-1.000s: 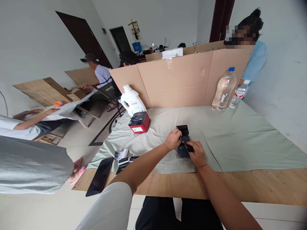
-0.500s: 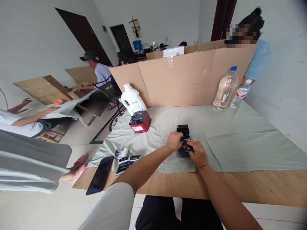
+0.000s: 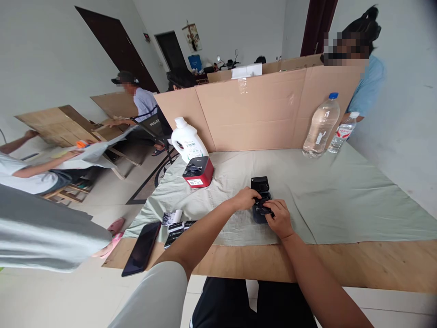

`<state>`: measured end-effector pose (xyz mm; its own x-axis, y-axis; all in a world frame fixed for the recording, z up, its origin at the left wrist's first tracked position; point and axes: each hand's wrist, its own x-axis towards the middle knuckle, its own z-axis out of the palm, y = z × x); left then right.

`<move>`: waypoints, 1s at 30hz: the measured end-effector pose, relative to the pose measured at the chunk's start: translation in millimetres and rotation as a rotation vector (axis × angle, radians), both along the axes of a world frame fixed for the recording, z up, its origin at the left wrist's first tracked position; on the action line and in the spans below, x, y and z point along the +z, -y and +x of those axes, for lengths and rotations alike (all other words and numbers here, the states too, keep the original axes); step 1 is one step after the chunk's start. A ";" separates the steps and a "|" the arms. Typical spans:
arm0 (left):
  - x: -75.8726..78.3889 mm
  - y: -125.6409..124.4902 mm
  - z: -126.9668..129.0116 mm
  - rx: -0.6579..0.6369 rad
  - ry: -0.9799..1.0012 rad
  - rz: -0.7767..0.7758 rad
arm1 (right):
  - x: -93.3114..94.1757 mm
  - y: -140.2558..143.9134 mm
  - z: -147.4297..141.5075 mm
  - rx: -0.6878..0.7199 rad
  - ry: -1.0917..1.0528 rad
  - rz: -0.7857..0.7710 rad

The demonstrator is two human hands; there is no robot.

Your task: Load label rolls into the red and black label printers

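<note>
A small black machine [image 3: 260, 184] sat on the green cloth [image 3: 341, 196] in the middle of the frame, a little below center, with its lid standing open at the back. The left hand [image 3: 246, 199] was on the machine's left side with its fingers curled closed around it, holding it in place. The right hand [image 3: 279, 218] was on the near end, with its fingers bent down onto the open top. It was too small to tell if they pinched something inside or only pressed on it. It looked like the step of working on the inside of the open machine while the other hand kept it from sliding. A next move here would need a steady left hand and small, careful fingertip moves, since the cloth was soft and wrinkly. To the left of center was a red and black box [image 3: 198, 172] with a white jug [image 3: 187, 142] just behind it. At the lower left, a dark phone [image 3: 141, 248] and some small rolls [image 3: 177, 228] lay near the edge of the wooden counter [image 3: 341, 262]. Two water bottles [image 3: 320, 125] stood at the upper right by the cardboard wall [image 3: 259, 109]. Another person in a blue shirt [image 3: 368, 89] stood behind it.
</note>
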<state>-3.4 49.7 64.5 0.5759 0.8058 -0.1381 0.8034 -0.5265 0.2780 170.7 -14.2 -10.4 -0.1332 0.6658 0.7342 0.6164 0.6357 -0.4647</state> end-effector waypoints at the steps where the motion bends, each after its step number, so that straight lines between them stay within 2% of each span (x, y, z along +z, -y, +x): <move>1: -1.0 2.0 -0.3 0.020 0.011 0.011 | 0.9 0.7 -0.2 0.004 0.006 0.004; 6: -6.4 13.3 7.8 0.000 -0.004 0.111 | 4.9 3.1 -0.2 0.021 0.041 -0.002; 10: -11.3 15.4 11.1 0.004 0.009 0.130 | 6.2 3.5 0.4 -0.007 0.033 -0.003; 15: -19.0 9.0 3.9 -0.001 0.169 0.097 | 4.5 3.6 1.4 0.013 0.031 0.006; 17: -19.2 3.2 -0.1 0.063 0.314 0.136 | 4.2 3.9 1.9 0.018 0.021 0.012; 21: -16.3 -13.0 -6.0 0.332 0.559 0.300 | 6.2 5.2 2.4 0.034 0.006 0.029; 25: -19.2 -21.8 -6.0 0.320 0.646 0.146 | 8.9 6.3 2.3 0.058 -0.002 0.047; 27: -23.0 -17.8 -4.7 0.301 0.710 0.087 | 9.9 6.6 2.2 0.062 0.000 0.052; 30: -28.3 -2.3 -4.0 0.272 0.777 0.088 | 11.2 7.0 2.2 0.062 0.002 0.053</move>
